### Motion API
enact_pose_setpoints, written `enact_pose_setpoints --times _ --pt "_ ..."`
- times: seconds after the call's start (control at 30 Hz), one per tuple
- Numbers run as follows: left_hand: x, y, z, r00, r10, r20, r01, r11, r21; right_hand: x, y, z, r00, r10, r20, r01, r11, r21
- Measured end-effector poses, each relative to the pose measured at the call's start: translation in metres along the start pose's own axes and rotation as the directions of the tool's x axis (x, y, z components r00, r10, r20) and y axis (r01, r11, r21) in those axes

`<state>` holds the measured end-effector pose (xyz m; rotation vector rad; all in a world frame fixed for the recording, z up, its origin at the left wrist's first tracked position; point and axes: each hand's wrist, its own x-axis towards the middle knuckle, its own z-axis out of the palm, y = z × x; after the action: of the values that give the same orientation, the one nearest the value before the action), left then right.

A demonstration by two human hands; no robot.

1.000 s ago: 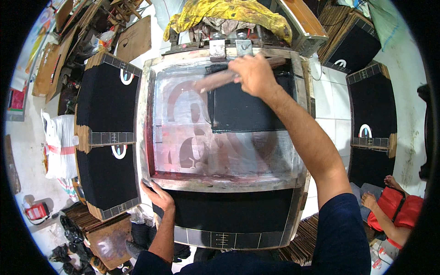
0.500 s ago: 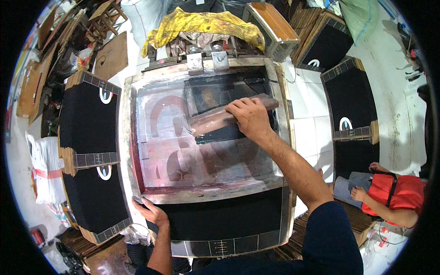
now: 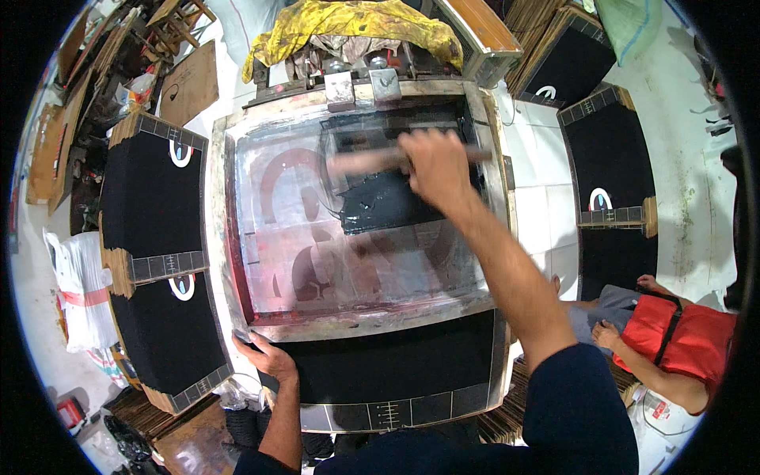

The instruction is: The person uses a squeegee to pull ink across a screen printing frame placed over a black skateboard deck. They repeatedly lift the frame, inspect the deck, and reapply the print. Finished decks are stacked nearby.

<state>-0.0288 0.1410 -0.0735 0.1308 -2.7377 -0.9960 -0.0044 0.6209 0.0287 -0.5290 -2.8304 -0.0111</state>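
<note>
squeegee motion-blurred, mid part hidden under right hand
</note>
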Motion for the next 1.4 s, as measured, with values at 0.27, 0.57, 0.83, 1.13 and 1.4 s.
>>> enact_pose_setpoints --times 0.27,0.57,0.83,1.13,1.4 --pt "-0.004 0.003 0.004 0.998 0.003 -0.064 0.004 0.994 0.110 0.015 0.007 -0.015 0.993 0.013 0.118 -0.028 0.992 0.124" --pt "0.002 0.003 0.001 1.000 -0.021 -0.015 0.022 0.997 0.071 0.037 0.022 0.013 0.995 0.029 0.101 -0.027 0.999 -0.018" --pt "0.001 0.007 0.001 1.000 -0.018 -0.021 0.019 0.999 0.027 -0.090 -0.035 -0.032 0.981 0.094 0.171 -0.109 0.991 0.078" --pt "0.028 -0.002 -0.037 0.842 0.355 0.406 -0.300 0.934 -0.193 -0.102 -0.034 -0.028 0.994 0.046 0.097 -0.054 0.995 0.079" --pt "0.025 0.007 -0.041 0.927 0.250 0.279 -0.071 0.849 -0.524 -0.080 -0.023 -0.044 0.993 0.101 -0.057 -0.094 0.988 0.119"
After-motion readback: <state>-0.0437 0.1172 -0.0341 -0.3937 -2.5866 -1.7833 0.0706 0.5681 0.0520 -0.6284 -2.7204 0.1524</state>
